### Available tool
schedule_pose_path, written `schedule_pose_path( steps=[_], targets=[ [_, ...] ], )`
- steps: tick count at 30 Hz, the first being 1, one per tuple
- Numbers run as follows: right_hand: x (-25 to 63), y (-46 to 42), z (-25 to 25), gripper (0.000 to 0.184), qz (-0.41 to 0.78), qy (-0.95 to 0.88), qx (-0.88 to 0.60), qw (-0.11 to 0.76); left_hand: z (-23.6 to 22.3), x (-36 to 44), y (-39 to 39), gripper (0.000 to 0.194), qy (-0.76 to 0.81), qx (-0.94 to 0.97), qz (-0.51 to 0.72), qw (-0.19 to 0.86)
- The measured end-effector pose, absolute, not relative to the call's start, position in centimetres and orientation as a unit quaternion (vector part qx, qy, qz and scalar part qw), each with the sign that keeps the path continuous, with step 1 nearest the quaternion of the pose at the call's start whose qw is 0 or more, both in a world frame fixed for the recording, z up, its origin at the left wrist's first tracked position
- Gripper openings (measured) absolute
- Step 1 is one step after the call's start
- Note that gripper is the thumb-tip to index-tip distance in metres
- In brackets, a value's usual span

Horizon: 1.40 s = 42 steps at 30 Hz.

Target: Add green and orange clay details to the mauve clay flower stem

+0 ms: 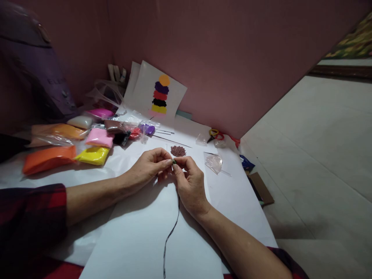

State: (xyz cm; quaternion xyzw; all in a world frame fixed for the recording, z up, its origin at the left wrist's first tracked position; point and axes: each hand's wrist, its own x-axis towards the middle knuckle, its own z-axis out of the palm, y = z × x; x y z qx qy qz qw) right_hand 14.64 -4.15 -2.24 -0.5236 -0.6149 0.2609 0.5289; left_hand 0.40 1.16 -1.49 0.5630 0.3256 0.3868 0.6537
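1. Just on the near side of the brown petalled piece (178, 150): one small dark green piece (174, 162), held up between two bare hands. Its exact form is too small to tell.
2. Left hand (154, 166), near and to the left of the brown petalled piece: thumb and index fingertips pinching the small dark green piece; other fingers curled beneath, partly hidden.
3. Right hand (192, 185), near and to the right of the brown petalled piece: thumb and index finger pinching the same item from the other side; other fingers bent inward.
4. One black strand (165, 248), on the near side of the brown petalled piece, trailing from below the fingers over white paper (139, 240). Whether it joins the green item cannot be told.
5. Left of the brown petalled piece: assorted soft packets, among them orange (49, 159), yellow (93, 155), pink (99, 137) and purple (147, 129).
6. Beyond the brown petalled piece, leaning at the wall: one white sheet (177, 91) bearing stacked patches of colour; nearer, several thin dark strips (171, 140) lying flat.
7. Right of the brown petalled piece: clear plastic bag (214, 163); farther back, scissors (213, 134), one handle loop yellow, one red.
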Motion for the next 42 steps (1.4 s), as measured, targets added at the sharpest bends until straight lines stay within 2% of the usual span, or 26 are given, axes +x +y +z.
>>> schedule_pose_path(
  steps=[7, 17, 22, 29, 38, 42],
  targets=[
    [14.6, -4.2, -2.5, 0.011, 0.233, -0.632, -0.511, 0.534, -1.2, 0.4, 1.1, 0.026, 0.339, 0.58, 0.381, 0.635],
    [14.4, -4.2, -2.3, 0.009, 0.206, -0.653, -0.499, 0.53, -0.9, 0.9, 1.0, 0.007, 0.391, 0.571, 0.38, 0.613],
    [14.3, -4.3, -2.3, 0.004, 0.205, -0.648, -0.502, 0.535, -0.2, 1.0, 0.6, 0.01, 0.424, 0.545, 0.388, 0.61],
    [14.4, -4.1, -2.1, 0.004, 0.294, -0.597, -0.507, 0.548, -0.2, 0.7, 0.5, 0.016, 0.398, 0.53, 0.385, 0.642],
    [14.3, -4.0, -1.9, 0.004, 0.326, -0.552, -0.521, 0.564, -0.7, 0.4, 0.5, 0.01, 0.341, 0.525, 0.384, 0.679],
    [14.3, -4.0, -2.4, 0.004, 0.304, -0.55, -0.519, 0.579, -0.9, 0.5, 0.8, 0.01, 0.345, 0.516, 0.374, 0.689]
  ],
)
